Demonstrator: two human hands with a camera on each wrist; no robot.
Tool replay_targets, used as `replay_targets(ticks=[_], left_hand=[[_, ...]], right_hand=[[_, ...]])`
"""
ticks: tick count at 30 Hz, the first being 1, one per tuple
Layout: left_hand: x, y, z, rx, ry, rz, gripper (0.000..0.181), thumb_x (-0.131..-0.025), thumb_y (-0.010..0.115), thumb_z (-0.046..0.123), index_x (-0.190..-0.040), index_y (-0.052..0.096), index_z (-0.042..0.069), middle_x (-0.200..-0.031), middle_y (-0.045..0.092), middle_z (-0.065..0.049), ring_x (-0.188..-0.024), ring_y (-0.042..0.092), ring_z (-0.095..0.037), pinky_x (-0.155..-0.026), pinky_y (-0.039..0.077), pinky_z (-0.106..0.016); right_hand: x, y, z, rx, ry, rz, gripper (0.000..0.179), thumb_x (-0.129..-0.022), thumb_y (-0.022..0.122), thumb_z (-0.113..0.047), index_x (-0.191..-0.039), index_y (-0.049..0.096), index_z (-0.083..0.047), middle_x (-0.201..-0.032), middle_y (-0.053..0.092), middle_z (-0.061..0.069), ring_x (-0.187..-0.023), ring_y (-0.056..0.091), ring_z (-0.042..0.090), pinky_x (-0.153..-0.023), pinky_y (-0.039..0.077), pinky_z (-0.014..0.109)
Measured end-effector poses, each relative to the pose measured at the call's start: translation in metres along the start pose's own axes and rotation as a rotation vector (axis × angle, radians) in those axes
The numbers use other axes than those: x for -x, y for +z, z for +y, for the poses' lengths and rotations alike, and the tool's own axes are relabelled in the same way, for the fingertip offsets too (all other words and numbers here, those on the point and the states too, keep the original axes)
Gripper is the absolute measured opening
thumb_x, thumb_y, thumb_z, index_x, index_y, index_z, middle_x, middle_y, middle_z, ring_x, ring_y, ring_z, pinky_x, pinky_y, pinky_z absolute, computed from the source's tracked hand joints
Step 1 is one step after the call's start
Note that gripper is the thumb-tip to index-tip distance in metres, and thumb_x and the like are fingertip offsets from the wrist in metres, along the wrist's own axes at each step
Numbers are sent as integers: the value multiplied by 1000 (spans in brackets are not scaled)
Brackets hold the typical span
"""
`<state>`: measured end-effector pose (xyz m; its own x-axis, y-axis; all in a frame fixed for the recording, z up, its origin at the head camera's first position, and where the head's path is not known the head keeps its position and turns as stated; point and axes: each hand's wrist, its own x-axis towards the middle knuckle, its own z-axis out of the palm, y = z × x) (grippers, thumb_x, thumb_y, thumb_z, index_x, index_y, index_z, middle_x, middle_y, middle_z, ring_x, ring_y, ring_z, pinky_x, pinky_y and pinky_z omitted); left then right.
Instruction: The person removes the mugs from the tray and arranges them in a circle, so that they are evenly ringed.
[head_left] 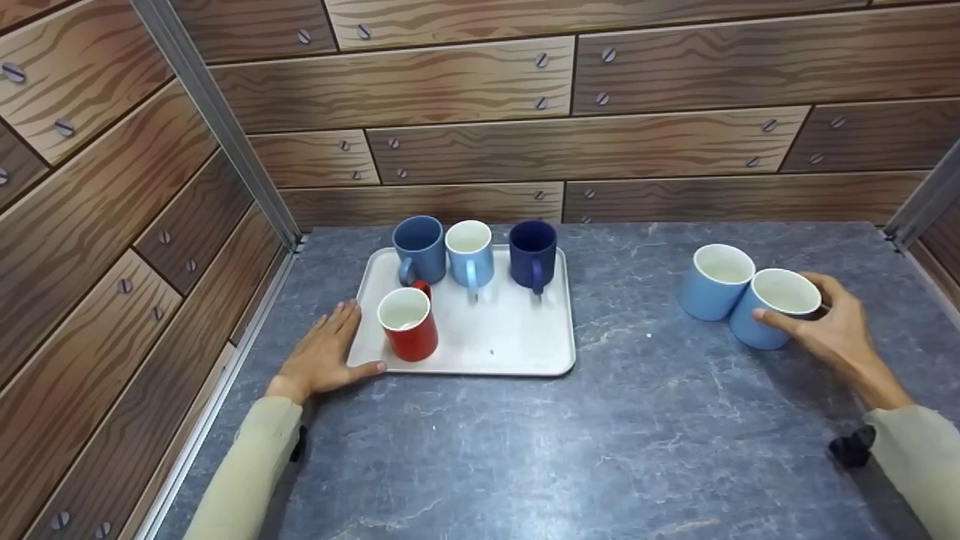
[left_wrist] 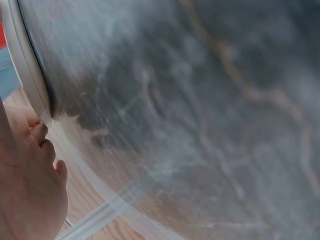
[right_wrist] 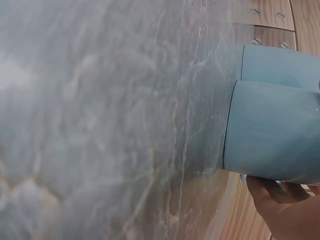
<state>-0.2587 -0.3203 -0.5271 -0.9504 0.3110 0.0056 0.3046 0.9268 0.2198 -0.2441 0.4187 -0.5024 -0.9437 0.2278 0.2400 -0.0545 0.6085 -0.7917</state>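
My right hand [head_left: 836, 330] grips a light blue mug [head_left: 765, 315] at the right of the table, thumb on its near side and fingers round its far side. Close against it on the left stands a second light blue mug [head_left: 712, 285]; both show in the right wrist view too. At the left, my left hand [head_left: 319, 356] rests with spread fingers along the left edge of a white tray [head_left: 495, 341], thumb at its front corner. On the tray stand a red mug [head_left: 411, 330], a grey-blue mug [head_left: 421, 251], a light blue mug [head_left: 471, 259] and a dark blue mug [head_left: 532, 259].
The tray and mugs stand on a grey marbled table [head_left: 525, 450]. Behind it rises a wood-patterned wall [head_left: 480, 82], with another wood-patterned wall [head_left: 112, 247] along the left. Metal frame posts [head_left: 217, 112] mark the corners.
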Motion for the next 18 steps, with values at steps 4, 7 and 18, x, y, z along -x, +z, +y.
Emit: replay_targets(ticks=[4,7,18], left_hand=[[0,0,0,5,-1,-5,122,-86,65,80,-169,24,2,-178,21,-17,-166,18,-37,-135,17,-55],[-1,0,0,10,-1,-6,122,-85,65,81,-170,23,3,-178,20,-15,-166,17,-36,-136,16,-55],[-1,2,-2,13,-1,-2,122,-86,65,81,-169,24,2,-177,21,-17,-166,17,-38,-135,17,-58]], right_hand=[[1,-1,0,2,9,-10,85,-83,94,-31,-148,52,3,-109,58,-16,-94,55,-3,-77,42,5],[1,-2,0,11,17,-22,87,-83,94,-32,-150,51,2,-113,58,-11,-95,54,-3,-78,41,6],[7,-17,-21,110,59,-110,104,-89,87,-44,-161,33,7,-154,46,37,-131,54,55,-74,36,5]])
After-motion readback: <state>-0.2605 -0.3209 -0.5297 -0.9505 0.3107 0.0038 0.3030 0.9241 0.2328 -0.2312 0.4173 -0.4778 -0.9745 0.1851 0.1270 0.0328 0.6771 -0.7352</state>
